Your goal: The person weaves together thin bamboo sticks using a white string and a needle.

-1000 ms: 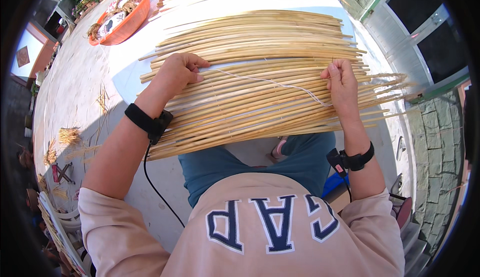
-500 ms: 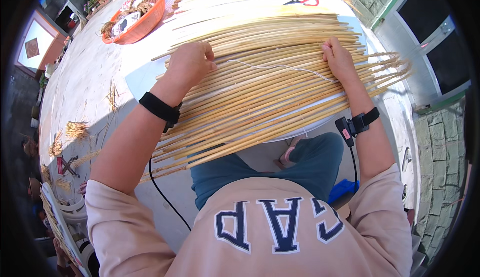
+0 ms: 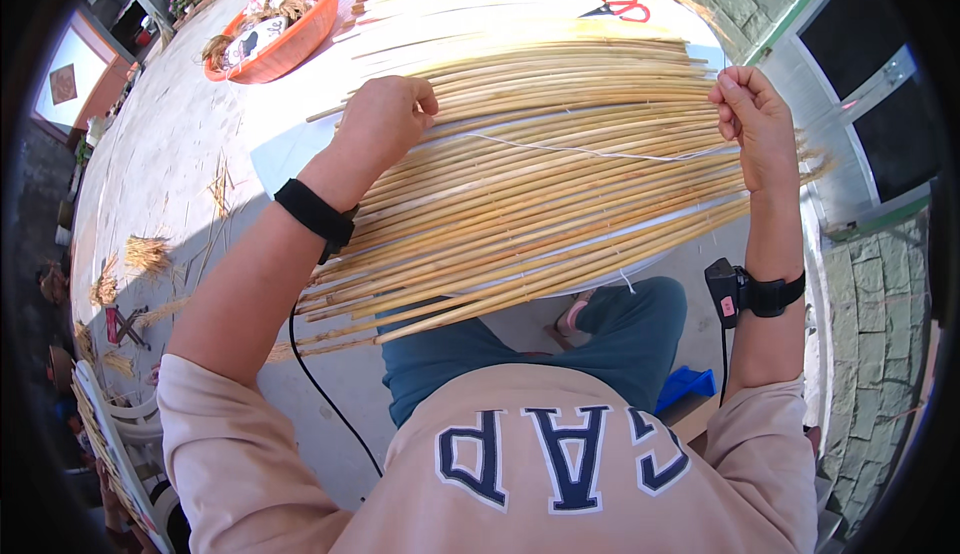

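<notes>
A mat of long yellow plant stalks, tied crosswise with white thread, slants over a pale table in front of me. At its upper left part, my left hand has its fingers curled down against the stalks; what the fingertips pinch is hidden. A white string runs loosely over the mat toward the right. My right hand is raised at the mat's right end, thumb and fingers pinched together on the string. A thin dark line stands up from its fingertips, too fine to make out.
Red-handled scissors lie on the far part of the table beyond loose stalks. An orange basin holding coiled fibre stands at the far left. Stalk bundles rest on the ground at left. A stone wall rises at right.
My right hand has moved right and a little up, away from the mat's middle right, drawing the string toward the right. My left hand has stayed nearly in place.
</notes>
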Demonstrator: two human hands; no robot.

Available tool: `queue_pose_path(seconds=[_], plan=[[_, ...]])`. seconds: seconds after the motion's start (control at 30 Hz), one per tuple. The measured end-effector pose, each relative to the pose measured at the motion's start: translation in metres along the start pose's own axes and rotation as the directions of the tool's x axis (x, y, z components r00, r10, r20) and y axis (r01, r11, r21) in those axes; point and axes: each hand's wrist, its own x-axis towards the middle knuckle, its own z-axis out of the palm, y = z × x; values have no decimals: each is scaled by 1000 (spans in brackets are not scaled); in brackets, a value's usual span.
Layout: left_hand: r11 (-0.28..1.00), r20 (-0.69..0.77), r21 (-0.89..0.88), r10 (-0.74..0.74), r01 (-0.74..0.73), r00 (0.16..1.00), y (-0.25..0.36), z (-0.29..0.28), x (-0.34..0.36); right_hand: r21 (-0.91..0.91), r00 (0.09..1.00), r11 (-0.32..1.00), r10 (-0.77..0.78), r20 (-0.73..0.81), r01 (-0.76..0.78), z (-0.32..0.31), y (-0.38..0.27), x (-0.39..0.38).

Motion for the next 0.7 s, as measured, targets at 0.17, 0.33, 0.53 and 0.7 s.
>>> queue_pose_path(seconds=[0.17, 0.33, 0.53, 0.7], plan=[[995, 59, 17, 96, -97, 994, -2, 14, 2, 294, 999, 955, -23, -48, 37, 52, -25, -20], [976, 25, 179, 124, -126, 992, 3, 20, 2, 469, 999, 882, 26, 36, -40, 108, -23, -40], [962, 110, 214, 147, -168, 983, 5, 20, 6, 464, 947, 829, 231, 224, -312, 157, -6, -53], [930, 308, 289, 134, -227, 942, 13, 8, 15, 303, 895, 860, 317, 313, -410, 176, 36, -55]])
